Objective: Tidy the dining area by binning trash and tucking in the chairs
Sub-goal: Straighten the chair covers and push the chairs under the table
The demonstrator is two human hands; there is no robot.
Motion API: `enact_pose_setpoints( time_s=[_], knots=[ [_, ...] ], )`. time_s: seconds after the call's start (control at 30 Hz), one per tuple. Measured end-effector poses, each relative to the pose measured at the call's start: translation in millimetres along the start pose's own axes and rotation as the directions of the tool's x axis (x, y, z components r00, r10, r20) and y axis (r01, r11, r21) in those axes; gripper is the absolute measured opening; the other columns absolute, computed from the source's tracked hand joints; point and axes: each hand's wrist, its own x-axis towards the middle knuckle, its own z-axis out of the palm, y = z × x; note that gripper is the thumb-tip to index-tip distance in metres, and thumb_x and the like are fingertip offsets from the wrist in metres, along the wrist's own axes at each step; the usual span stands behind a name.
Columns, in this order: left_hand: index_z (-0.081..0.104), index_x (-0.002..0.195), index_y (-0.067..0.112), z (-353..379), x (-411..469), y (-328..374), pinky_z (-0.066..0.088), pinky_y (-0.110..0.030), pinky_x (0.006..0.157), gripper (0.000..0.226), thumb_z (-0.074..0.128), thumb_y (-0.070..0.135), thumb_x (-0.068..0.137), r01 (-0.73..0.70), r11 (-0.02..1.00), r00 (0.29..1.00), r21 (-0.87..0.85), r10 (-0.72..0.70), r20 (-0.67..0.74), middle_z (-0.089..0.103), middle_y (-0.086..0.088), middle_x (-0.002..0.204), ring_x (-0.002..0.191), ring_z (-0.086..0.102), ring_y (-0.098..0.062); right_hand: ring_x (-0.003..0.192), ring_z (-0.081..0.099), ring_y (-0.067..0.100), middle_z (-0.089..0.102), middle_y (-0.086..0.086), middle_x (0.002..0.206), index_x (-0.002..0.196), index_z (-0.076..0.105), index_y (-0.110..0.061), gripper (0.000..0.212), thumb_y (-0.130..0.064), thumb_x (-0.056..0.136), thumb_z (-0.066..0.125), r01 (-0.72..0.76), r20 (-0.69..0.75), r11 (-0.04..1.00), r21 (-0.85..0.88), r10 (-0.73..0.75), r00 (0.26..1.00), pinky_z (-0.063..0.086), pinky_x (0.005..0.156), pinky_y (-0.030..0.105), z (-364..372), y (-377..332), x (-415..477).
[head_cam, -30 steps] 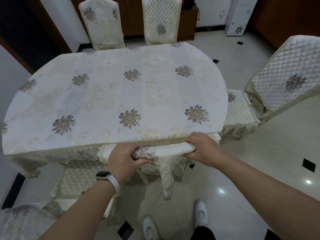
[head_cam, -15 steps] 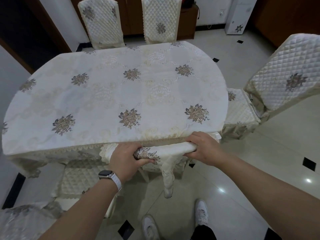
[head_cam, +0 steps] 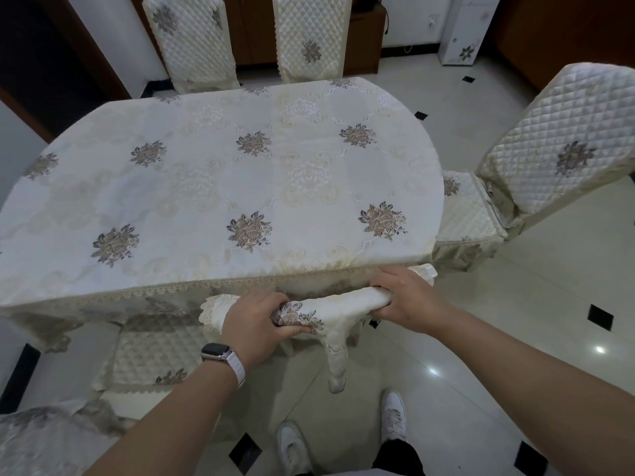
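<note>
Left hand [head_cam: 254,317] and right hand [head_cam: 405,297] curl their fingers round a chair [head_cam: 338,304] nearly tucked under the table [head_cam: 206,187]; the end chair [head_cam: 549,159] right of the table sits out.

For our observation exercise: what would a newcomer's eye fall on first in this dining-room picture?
The left hand and right hand, low in the middle, grip the cloth-covered top of a chair back at the near edge of the oval table. Its flowered cloth fills the centre, and a quilted chair at its right end shows most of its seat.
</note>
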Motion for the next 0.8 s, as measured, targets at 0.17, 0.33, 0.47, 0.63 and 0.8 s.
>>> enact_pose_setpoints(
  time_s=[0.17, 0.33, 0.47, 0.63, 0.8],
  knots=[
    [0.071, 0.082, 0.020, 2, -2, -1, 0.029, -0.013, 0.068, 0.073, 0.044, 0.087, 0.072, -0.047, 0.999, 0.999, -0.009, 0.047, -0.025, 0.063, 0.007, 0.075, 0.074, 0.055, -0.012, 0.076, 0.056, 0.025, 0.061, 0.002, 0.080, 0.086, 0.067, -0.015, 0.038, -0.024, 0.057, 0.088, -0.003, -0.029, 1.000, -0.010, 0.003, 1.000, 0.038, 0.063, 0.029, 4, -4, -6],
    [0.073, 0.085, 0.018, 1, -2, -6, 0.035, -0.017, 0.070, 0.076, 0.043, 0.087, 0.072, -0.035, 0.999, 0.999, -0.024, 0.034, -0.039, 0.067, 0.005, 0.078, 0.075, 0.057, -0.015, 0.071, 0.054, 0.026, 0.059, 0.002, 0.077, 0.085, 0.066, -0.013, 0.037, -0.025, 0.057, 0.087, 0.001, -0.036, 1.000, 0.008, 0.000, 0.999, 0.043, 0.062, 0.033, 11, -6, -1],
    [0.075, 0.089, 0.017, -1, 1, -10, 0.037, -0.018, 0.072, 0.079, 0.044, 0.087, 0.070, -0.023, 1.000, 0.999, -0.018, 0.022, -0.037, 0.070, 0.004, 0.080, 0.076, 0.062, -0.018, 0.070, 0.055, 0.025, 0.059, 0.001, 0.075, 0.085, 0.068, -0.014, 0.036, -0.028, 0.058, 0.087, -0.007, -0.043, 1.000, 0.002, 0.007, 0.999, 0.044, 0.062, 0.033, 13, -7, 4],
    [0.075, 0.090, 0.015, 1, 6, -13, 0.038, -0.022, 0.071, 0.071, 0.056, 0.079, 0.067, -0.023, 0.999, 0.999, -0.036, 0.022, -0.036, 0.066, 0.005, 0.072, 0.072, 0.059, -0.016, 0.073, 0.055, 0.023, 0.058, -0.001, 0.078, 0.098, 0.072, -0.018, 0.042, -0.032, 0.061, 0.086, -0.004, -0.021, 1.000, -0.006, 0.004, 1.000, 0.042, 0.065, 0.031, 12, -2, 11],
    [0.075, 0.089, 0.016, 4, 14, -13, 0.038, -0.020, 0.068, 0.070, 0.055, 0.079, 0.067, -0.009, 0.998, 0.999, -0.055, 0.006, -0.046, 0.060, 0.010, 0.067, 0.069, 0.054, -0.012, 0.074, 0.055, 0.025, 0.058, 0.002, 0.078, 0.094, 0.071, -0.014, 0.041, -0.032, 0.061, 0.087, -0.008, -0.018, 1.000, -0.026, 0.007, 1.000, 0.046, 0.065, 0.037, 9, 3, 19]
  ],
)
